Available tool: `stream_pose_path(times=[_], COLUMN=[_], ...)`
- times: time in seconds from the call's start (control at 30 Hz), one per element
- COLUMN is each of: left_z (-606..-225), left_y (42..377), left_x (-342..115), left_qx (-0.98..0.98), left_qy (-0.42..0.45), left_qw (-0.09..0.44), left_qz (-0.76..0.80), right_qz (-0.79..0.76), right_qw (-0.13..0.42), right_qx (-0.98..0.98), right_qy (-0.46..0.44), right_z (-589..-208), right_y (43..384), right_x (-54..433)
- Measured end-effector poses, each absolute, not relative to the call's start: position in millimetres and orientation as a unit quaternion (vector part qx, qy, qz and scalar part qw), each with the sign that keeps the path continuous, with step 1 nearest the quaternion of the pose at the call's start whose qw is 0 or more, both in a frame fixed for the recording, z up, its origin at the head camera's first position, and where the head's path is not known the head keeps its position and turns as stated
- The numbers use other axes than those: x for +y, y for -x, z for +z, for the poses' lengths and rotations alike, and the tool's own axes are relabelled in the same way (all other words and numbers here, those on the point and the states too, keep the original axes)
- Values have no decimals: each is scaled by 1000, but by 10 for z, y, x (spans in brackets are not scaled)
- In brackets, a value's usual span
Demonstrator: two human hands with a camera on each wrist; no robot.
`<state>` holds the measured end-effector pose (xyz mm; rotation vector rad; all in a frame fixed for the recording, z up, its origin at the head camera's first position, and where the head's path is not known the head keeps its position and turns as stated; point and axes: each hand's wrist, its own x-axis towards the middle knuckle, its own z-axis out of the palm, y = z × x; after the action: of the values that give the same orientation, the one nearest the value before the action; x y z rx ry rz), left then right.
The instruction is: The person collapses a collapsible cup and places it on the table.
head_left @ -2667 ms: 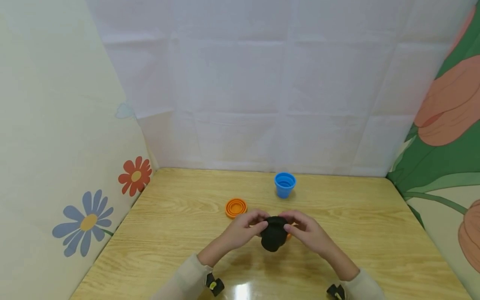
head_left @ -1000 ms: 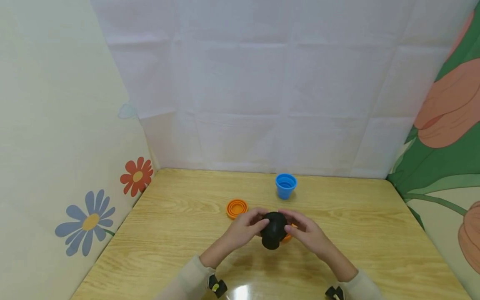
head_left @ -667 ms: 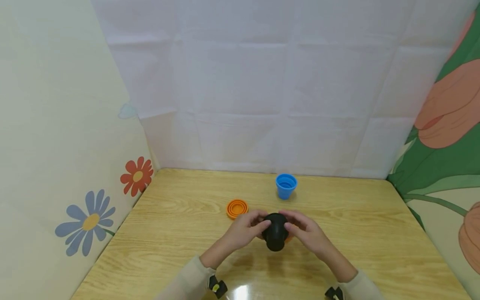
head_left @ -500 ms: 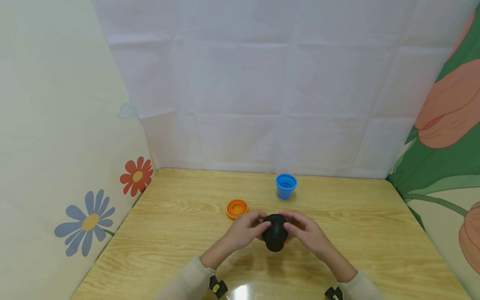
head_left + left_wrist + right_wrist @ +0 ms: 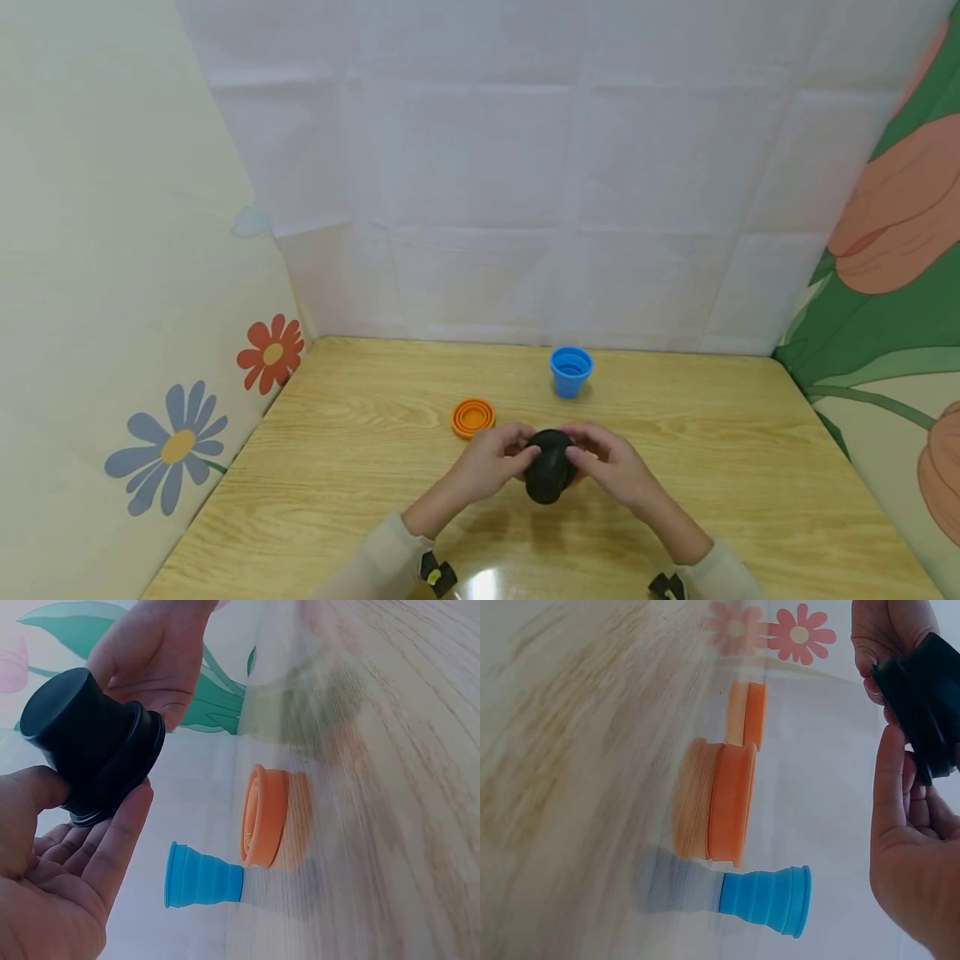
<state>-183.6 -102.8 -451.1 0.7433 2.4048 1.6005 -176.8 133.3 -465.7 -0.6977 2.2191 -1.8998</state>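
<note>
A black collapsible cup [image 5: 550, 471] is held above the table between both hands. Its narrow end tilts up toward the person, and the wide rim faces down and away. My left hand [image 5: 483, 464] grips its left side, thumb on the near wall and fingers at the rim. On the other side my right hand [image 5: 618, 471] holds it the same way. Below and beyond it, an orange collapsed cup [image 5: 733, 802] lies flat on the table, mostly hidden in the head view. The black cup's inside is out of sight.
Another orange collapsed cup [image 5: 473, 417] lies flat just beyond the left hand. Farther back, a blue collapsible cup [image 5: 571, 372] stands upright and extended. The wooden table [image 5: 375, 392] ends at a white sheet [image 5: 465, 208], with flower-printed walls on both sides.
Both hands stay in place around the black cup. Its narrow end has swung slightly right and then back left, and its tilt has shifted. The blue and orange cups have not moved.
</note>
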Motion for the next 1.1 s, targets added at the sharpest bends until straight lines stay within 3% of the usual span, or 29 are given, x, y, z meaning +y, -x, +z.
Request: stream_pose_path(times=[0.93,1.1], left_z=[-4516,-4502], left_y=[1831,1828], left_x=[-1014,-1004], left_qx=[812,807], left_qy=[-253,-247], left_qw=[77,86], left_qz=[520,530], right_qz=[-576,-598], right_qw=[22,49], right_qx=[790,778], right_qy=[209,188], right_z=[-4667,-4684], right_y=[1730,1748], right_x=[1281,1310])
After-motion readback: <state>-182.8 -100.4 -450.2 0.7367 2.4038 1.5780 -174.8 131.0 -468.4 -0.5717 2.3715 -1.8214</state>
